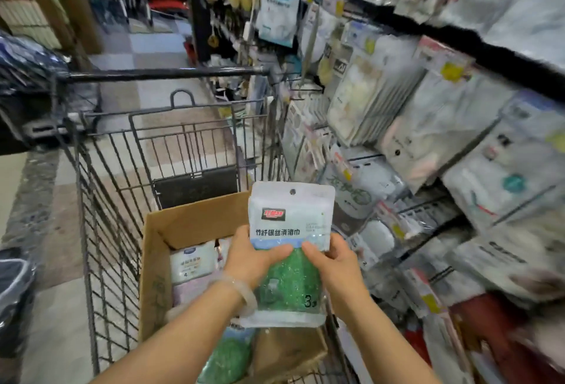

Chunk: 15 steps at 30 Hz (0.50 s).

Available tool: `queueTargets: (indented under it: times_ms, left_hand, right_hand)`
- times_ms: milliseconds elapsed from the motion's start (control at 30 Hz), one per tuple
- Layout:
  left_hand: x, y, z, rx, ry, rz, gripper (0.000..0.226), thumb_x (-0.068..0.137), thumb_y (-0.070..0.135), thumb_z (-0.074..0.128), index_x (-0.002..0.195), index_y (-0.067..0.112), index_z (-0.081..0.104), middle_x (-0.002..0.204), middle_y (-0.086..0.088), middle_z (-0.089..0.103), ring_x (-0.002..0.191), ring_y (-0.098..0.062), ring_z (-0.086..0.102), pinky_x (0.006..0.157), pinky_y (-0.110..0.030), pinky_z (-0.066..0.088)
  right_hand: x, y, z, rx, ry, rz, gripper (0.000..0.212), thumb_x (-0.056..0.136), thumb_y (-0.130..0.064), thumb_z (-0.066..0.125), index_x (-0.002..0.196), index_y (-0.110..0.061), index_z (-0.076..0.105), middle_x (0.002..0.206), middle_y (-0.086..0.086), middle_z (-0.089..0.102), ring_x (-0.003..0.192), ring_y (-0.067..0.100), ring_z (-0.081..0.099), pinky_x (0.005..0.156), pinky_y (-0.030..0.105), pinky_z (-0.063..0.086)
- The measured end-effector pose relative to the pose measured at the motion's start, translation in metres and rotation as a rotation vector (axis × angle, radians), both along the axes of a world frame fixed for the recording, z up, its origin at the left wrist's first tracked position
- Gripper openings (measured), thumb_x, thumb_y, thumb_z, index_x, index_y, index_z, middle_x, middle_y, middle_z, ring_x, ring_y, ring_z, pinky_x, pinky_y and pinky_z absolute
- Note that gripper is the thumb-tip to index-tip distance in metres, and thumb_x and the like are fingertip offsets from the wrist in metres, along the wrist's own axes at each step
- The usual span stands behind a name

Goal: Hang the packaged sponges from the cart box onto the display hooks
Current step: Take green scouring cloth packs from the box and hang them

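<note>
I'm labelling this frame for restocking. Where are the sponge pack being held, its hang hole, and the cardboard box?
sponge pack (290,230), head view, on its white label.
hang hole (292,191), head view, top centre of pack.
cardboard box (153,264), head view, left wall.

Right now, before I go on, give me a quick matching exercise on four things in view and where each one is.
Things:
1. green sponge pack
2. cardboard box
3. bracelet
4. pack marked 4

Places:
A. on the left wrist
B. inside the box
C. held in both hands
D. in the cart

Pairs: 1-C, 2-D, 3-A, 4-B
</note>
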State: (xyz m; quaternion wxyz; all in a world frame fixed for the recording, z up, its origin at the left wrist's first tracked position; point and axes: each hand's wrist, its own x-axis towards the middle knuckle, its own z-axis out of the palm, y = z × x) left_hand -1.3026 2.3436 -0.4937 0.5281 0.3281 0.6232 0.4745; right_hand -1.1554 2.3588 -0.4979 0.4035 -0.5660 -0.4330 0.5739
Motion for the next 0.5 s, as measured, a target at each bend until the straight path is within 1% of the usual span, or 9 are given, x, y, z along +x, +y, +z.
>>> queueTargets:
  times_ms: [33, 100, 167, 200, 300, 367, 400, 467, 500]
  left_hand:
    - [0.014, -0.003, 0.011, 0.032, -0.006, -0.030, 0.033, 0.067, -0.004, 0.078, 0.091, 0.012, 0.062, 0.083, 0.001, 0.074, 0.072, -0.007, 0.071, 0.057, -0.019, 0.055]
    - [0.044, -0.013, 0.036, 0.076, -0.024, -0.101, 0.052, 0.070, 0.004, 0.078, 0.115, 0.006, 0.052, 0.107, -0.009, 0.067, 0.095, -0.022, 0.067, 0.077, -0.036, 0.057]
    - [0.078, -0.028, 0.060, 0.138, -0.069, -0.201, 0.056, 0.076, 0.005, 0.073, 0.125, 0.007, 0.047, 0.119, -0.012, 0.062, 0.107, -0.028, 0.062, 0.092, -0.046, 0.051]
    - [0.097, -0.037, 0.072, 0.178, -0.085, -0.273, 0.052, 0.079, 0.004, 0.070, 0.126, 0.008, 0.048, 0.120, -0.012, 0.062, 0.107, -0.026, 0.062, 0.093, -0.043, 0.051]
    - [0.161, -0.069, 0.116, 0.291, -0.127, -0.465, 0.041, 0.083, -0.002, 0.062, 0.123, 0.003, 0.050, 0.117, -0.014, 0.065, 0.102, -0.024, 0.063, 0.079, -0.029, 0.054]
    - [0.204, -0.094, 0.152, 0.373, -0.155, -0.598, 0.036, 0.084, -0.006, 0.059, 0.119, -0.003, 0.051, 0.116, -0.019, 0.064, 0.100, -0.027, 0.063, 0.080, -0.030, 0.053]
    - [0.225, -0.109, 0.171, 0.416, -0.165, -0.656, 0.032, 0.084, -0.007, 0.058, 0.115, -0.002, 0.053, 0.113, -0.018, 0.065, 0.095, -0.023, 0.063, 0.079, -0.029, 0.052]
    - [0.265, -0.139, 0.209, 0.496, -0.185, -0.751, 0.027, 0.085, -0.006, 0.058, 0.110, 0.002, 0.057, 0.106, -0.015, 0.066, 0.088, -0.016, 0.064, 0.078, -0.026, 0.053]
    - [0.283, -0.155, 0.226, 0.530, -0.206, -0.792, 0.029, 0.085, -0.006, 0.058, 0.113, 0.000, 0.056, 0.106, -0.015, 0.065, 0.089, -0.018, 0.064, 0.081, -0.029, 0.052]
  right_hand:
    - [0.014, -0.007, 0.011, 0.034, 0.008, -0.033, 0.025, 0.082, -0.008, 0.067, 0.106, -0.014, 0.062, 0.105, 0.007, 0.071, 0.096, 0.023, 0.069, 0.083, 0.040, 0.056]
    - [0.045, -0.027, 0.036, 0.110, 0.001, -0.108, 0.026, 0.083, -0.010, 0.066, 0.108, -0.015, 0.062, 0.107, 0.006, 0.071, 0.098, 0.023, 0.068, 0.084, 0.040, 0.056]
    - [0.079, -0.055, 0.061, 0.179, -0.008, -0.214, 0.026, 0.083, -0.011, 0.067, 0.108, -0.015, 0.062, 0.107, 0.008, 0.071, 0.099, 0.027, 0.067, 0.086, 0.046, 0.054]
    - [0.098, -0.071, 0.074, 0.211, -0.008, -0.277, 0.024, 0.083, -0.010, 0.067, 0.106, -0.016, 0.062, 0.107, 0.010, 0.071, 0.099, 0.028, 0.067, 0.086, 0.046, 0.054]
    - [0.158, -0.126, 0.120, 0.320, -0.010, -0.439, 0.017, 0.082, -0.009, 0.067, 0.096, -0.020, 0.065, 0.101, 0.010, 0.073, 0.089, 0.024, 0.070, 0.076, 0.039, 0.058]
    - [0.197, -0.166, 0.153, 0.385, -0.041, -0.542, 0.015, 0.083, -0.010, 0.067, 0.092, -0.021, 0.066, 0.096, 0.007, 0.074, 0.088, 0.025, 0.070, 0.079, 0.043, 0.057]
    - [0.216, -0.188, 0.171, 0.419, -0.065, -0.595, 0.014, 0.083, -0.011, 0.067, 0.091, -0.022, 0.065, 0.096, 0.007, 0.073, 0.090, 0.028, 0.069, 0.082, 0.047, 0.056]
    - [0.250, -0.230, 0.206, 0.492, -0.097, -0.686, 0.014, 0.083, -0.012, 0.068, 0.092, -0.021, 0.064, 0.101, 0.012, 0.072, 0.095, 0.034, 0.067, 0.085, 0.052, 0.054]
    - [0.265, -0.251, 0.222, 0.524, -0.111, -0.730, 0.014, 0.082, -0.012, 0.068, 0.093, -0.020, 0.064, 0.102, 0.013, 0.071, 0.096, 0.035, 0.066, 0.086, 0.054, 0.053]
